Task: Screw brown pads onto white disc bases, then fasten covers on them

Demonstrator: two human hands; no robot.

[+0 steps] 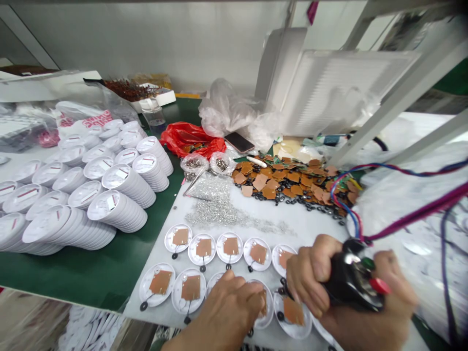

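Discs (230, 247) in two rows are each fitted with a brown square. At the front edge, one disc (263, 303) is pressed flat under the left hand (226, 312). Just beside it, a black cabled driver (351, 285) is gripped tight in the right hand (312, 282). Which discs are fastened cannot be told. Much seems left: loose squares (292, 178) and stacked discs (120, 195) are heaped on the bench (109, 263).

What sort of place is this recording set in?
Probably a small electronics assembly bench: stacks of white round covers, a heap of brown circuit boards, and the right hand gripping a wired black tool.
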